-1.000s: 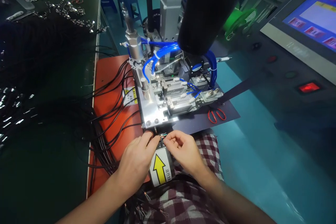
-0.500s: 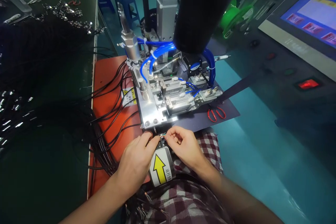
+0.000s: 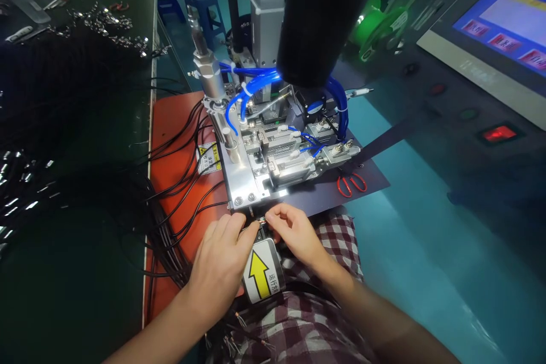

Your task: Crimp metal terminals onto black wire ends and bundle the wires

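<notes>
My left hand (image 3: 222, 253) is closed, thumb and forefinger pressed together at the front edge of the machine (image 3: 251, 182). Facing it, my right hand (image 3: 296, 234) pinches with thumb and forefinger. Between the two sets of fingertips shows a small cable end with thin coloured wires (image 3: 262, 220), mostly covered by the fingers. It sits over a narrow dark track just above a white plate with a yellow arrow (image 3: 259, 273). Several black cables (image 3: 164, 239) run to the left of my left hand, and stripped cable ends (image 3: 239, 318) hang below it.
Blue air hoses (image 3: 260, 82) arch over the metal cylinders. Red-handled scissors (image 3: 352, 185) lie on the machine's dark base at right. A control panel with a screen (image 3: 507, 28) stands at far right. Left, a dark table (image 3: 85, 296) carries cables and shiny metal connectors (image 3: 100, 20).
My right hand has shifted slightly left and up, its fingertips closer to the left ones. My left hand stays almost in place, and the view has moved slightly.
</notes>
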Motion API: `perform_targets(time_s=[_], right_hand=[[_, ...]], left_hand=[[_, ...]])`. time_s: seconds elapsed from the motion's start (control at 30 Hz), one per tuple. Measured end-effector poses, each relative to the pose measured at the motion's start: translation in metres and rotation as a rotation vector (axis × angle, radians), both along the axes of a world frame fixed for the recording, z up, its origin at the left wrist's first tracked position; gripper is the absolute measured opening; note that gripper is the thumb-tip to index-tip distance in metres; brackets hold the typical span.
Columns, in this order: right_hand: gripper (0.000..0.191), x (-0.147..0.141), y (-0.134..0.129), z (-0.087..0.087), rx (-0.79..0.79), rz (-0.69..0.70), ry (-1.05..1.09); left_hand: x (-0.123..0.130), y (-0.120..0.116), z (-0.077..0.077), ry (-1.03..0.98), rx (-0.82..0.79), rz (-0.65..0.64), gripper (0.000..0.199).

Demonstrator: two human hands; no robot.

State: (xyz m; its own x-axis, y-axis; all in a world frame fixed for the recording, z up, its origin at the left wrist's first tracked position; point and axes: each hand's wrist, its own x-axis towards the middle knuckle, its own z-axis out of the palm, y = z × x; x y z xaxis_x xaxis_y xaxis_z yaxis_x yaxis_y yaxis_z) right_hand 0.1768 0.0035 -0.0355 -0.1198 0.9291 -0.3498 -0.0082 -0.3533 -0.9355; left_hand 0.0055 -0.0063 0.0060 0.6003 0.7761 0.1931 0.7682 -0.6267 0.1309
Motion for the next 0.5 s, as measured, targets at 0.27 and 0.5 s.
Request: perform_targets(time_s=[0.27,0.5], right_hand=[[0.026,-0.006,0.003,-0.001,-0.086,0.005,0.13],[0.026,-0.006,0.003,0.003,-0.039,-0.001,0.078]], left_hand=[[0.004,-0.011,0.002,0.009,-0.147,0.048,0.04],[-0.007,-0.004,-0.007,-0.221,-0.204,0.025,0.036]])
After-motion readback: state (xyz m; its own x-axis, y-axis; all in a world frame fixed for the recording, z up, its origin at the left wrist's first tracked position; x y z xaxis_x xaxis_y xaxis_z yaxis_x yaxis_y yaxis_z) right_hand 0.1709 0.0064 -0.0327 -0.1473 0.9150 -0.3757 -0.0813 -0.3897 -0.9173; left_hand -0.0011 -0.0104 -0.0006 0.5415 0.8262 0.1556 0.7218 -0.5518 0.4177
